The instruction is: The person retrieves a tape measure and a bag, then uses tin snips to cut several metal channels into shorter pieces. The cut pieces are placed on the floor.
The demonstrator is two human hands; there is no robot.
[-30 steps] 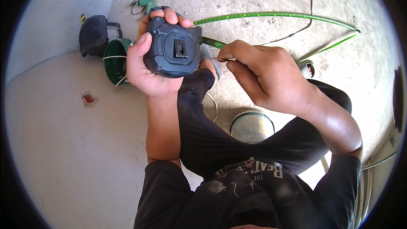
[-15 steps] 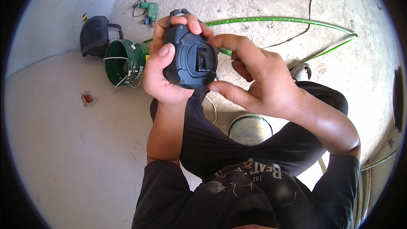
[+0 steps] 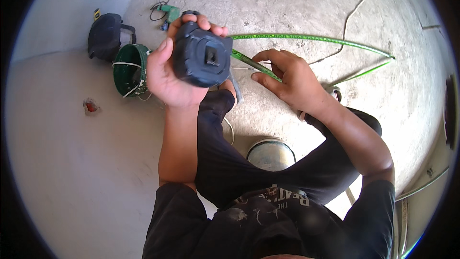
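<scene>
A bulky black tape measure (image 3: pixel 197 64) rests in my left hand (image 3: pixel 163 79), with the thumb along one side and fingers curled over its far edge. Its underside faces up, showing a raised block with a slot. Right of the case, a green tape blade (image 3: pixel 251 64) slants down to my right hand (image 3: pixel 299 80). The thumb and forefinger there are bent and apart, and the blade shows in the gap between them. The other fingers are partly hidden. Another length of green blade (image 3: pixel 306 38) runs across the floor to a sharp bend at the far right.
A dark green bucket (image 3: pixel 128 73) lies tipped beside a black bag (image 3: pixel 105 37) on the left. A green corded drill (image 3: pixel 168 15) lies beyond. Between my legs stands a pale bucket (image 3: pixel 272 153). A cable (image 3: pixel 362 0) trails over the concrete floor (image 3: pixel 287 0).
My right hand has come away from the tape measure's edge. My left hand has moved left with the case and tilted it, and more green blade shows between the hands.
</scene>
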